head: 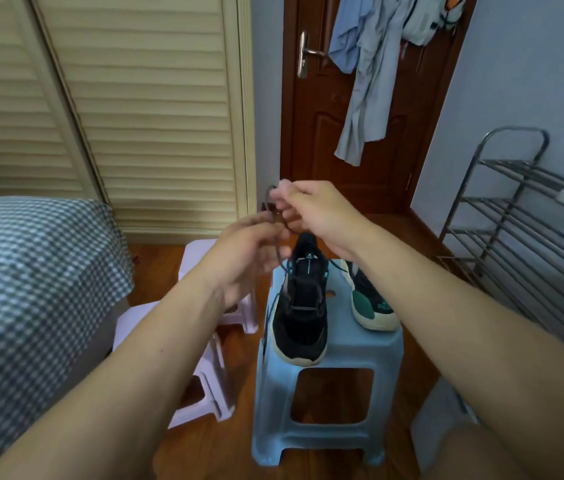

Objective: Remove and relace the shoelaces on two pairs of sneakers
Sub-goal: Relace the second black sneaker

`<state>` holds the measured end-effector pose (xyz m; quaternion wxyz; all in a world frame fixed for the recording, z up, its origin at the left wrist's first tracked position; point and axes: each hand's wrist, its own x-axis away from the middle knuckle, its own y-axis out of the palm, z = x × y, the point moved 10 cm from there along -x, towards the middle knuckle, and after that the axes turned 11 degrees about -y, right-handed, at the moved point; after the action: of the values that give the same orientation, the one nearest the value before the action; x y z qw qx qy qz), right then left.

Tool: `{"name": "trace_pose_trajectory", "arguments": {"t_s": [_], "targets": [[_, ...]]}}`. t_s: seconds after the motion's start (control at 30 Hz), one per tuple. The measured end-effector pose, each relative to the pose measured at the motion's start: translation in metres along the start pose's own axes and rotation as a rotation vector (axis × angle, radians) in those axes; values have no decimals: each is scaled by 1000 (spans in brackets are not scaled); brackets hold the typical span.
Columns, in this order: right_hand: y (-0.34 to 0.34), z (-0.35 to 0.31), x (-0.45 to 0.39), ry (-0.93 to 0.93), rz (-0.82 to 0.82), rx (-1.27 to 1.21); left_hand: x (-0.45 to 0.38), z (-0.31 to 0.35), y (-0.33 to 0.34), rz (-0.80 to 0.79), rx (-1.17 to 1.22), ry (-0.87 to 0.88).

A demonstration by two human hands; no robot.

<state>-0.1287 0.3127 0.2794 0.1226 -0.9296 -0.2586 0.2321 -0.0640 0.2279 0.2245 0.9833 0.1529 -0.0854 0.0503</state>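
A black sneaker [300, 317] with a cream sole stands upright on a light blue plastic stool [322, 362], toe towards me. Its dark lace [277, 251] runs up from the upper eyelets to both hands, which are raised above the shoe. My right hand [315, 213] pinches a loop of the lace at its fingertips. Just below and left of it, my left hand [249, 254] holds the same lace between thumb and fingers. A second sneaker [370, 299] of the pair lies on its side at the stool's right, showing a green and cream sole, partly hidden by my right forearm.
Two pale pink stools [204, 368] stand left of the blue one. A bed with a checked cover [31, 282] fills the left. A metal shoe rack [529, 237] stands at the right wall. Louvred wardrobe doors [135, 109] and a brown door [342, 140] with hanging clothes are behind.
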Motion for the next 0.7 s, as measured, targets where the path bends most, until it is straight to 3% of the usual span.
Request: {"name": "trace_pose_trajectory", "arguments": {"t_s": [0.1,0.2,0.3,0.4,0.47,0.53,0.6,0.7], "targets": [[-3,47,13,65,-49,321,15,-8,-64,148,208,13],[5,110,30,176,-185,560,37,-47,-164,495,313,-71],[20,131,26,129,-234,735,58,-109,-232,710,-130,-440],[57,130,16,50,-378,922,53,-135,-243,663,-647,-689],[84,126,16,0,-543,1168,33,-120,-239,677,-1013,-629],[102,116,15,-75,-622,1353,6,-96,-214,672,-1344,-428],[107,116,12,-69,-644,1413,-16,-90,-165,500,-1305,-207],[102,134,9,101,-632,1239,-26,-123,-93,152,-888,-131]]}}
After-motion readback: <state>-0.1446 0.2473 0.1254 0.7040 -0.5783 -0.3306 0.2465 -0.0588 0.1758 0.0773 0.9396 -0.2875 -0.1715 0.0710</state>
